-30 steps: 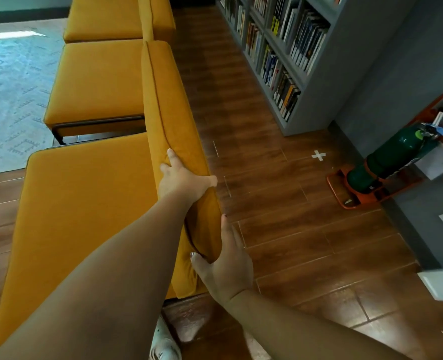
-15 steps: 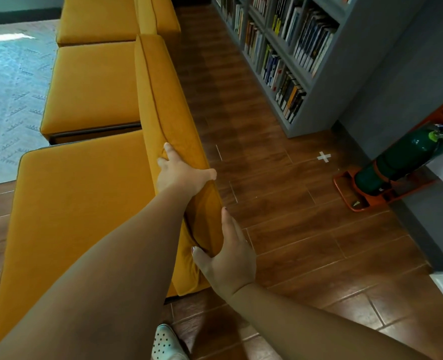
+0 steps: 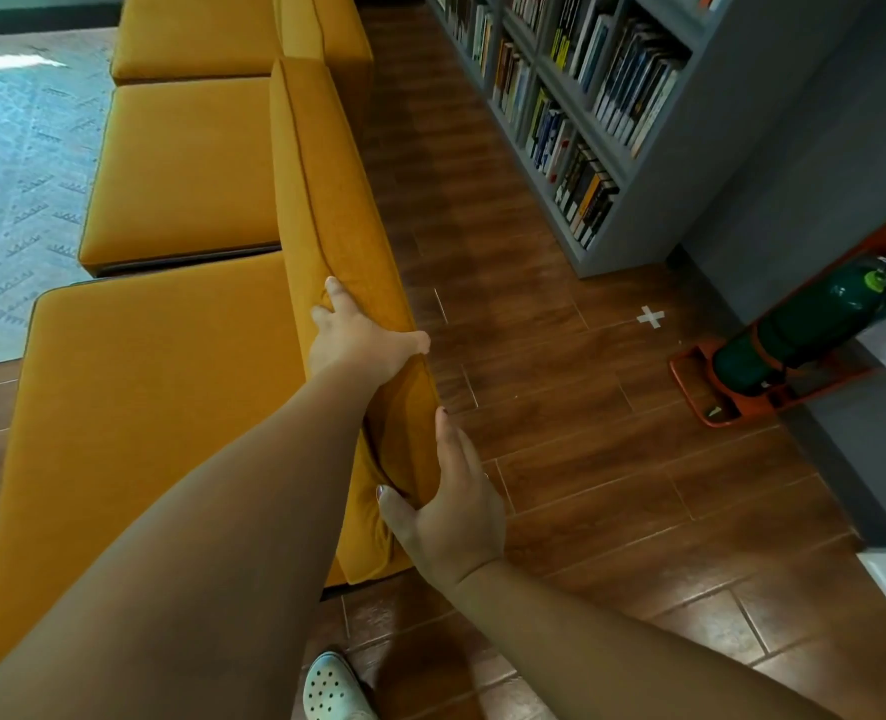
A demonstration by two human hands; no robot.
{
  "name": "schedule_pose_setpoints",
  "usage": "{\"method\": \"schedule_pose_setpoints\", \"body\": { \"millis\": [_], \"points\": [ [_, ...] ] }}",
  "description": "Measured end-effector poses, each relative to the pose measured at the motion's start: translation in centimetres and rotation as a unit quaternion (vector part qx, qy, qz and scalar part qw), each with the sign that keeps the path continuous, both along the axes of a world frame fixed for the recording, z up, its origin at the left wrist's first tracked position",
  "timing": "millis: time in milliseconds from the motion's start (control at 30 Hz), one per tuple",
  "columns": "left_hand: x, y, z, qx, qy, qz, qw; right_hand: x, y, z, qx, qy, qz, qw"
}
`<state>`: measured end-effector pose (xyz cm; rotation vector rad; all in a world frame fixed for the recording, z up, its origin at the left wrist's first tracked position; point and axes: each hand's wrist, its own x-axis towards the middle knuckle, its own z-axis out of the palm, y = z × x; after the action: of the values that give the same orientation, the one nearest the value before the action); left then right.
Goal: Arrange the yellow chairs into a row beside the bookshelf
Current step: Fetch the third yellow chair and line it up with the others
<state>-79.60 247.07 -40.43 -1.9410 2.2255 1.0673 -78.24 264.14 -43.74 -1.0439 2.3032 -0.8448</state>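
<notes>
Three yellow upholstered chairs stand in a line running away from me. On the nearest chair (image 3: 144, 407), my left hand (image 3: 362, 340) grips the top of the backrest, thumb over its far side. My right hand (image 3: 446, 506) clasps the near corner of that same backrest, lower down. The seat of the second chair (image 3: 181, 168) almost touches the nearest one, and its backrest runs in line with the one I hold. A third chair (image 3: 196, 33) stands beyond it. To the right across a strip of wood floor is the grey bookshelf (image 3: 654, 163), full of books.
A green gas cylinder (image 3: 804, 324) lies tilted in an orange stand by the grey wall at right. A white tape cross (image 3: 650, 317) marks the floor near the shelf's end. A pale patterned rug (image 3: 19, 163) lies left of the chairs. My white shoe (image 3: 331, 688) shows below.
The nearest chair has closed up against the second chair, and the gap between their seats has shrunk. Both hands keep the same grip on the backrest.
</notes>
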Motion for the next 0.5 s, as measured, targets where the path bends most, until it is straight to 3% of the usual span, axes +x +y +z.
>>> {"method": "schedule_pose_setpoints", "body": {
  "millis": [267,500],
  "points": [
    [1.2,-0.1,0.1,0.009,0.034,-0.025,0.999,-0.3,0.0,0.5,0.028,-0.018,0.008,0.999],
    [3.2,-0.8,0.0,0.031,0.05,-0.112,0.992,-0.4,-0.2,1.6,0.088,-0.054,-0.01,0.995]
  ]
}}
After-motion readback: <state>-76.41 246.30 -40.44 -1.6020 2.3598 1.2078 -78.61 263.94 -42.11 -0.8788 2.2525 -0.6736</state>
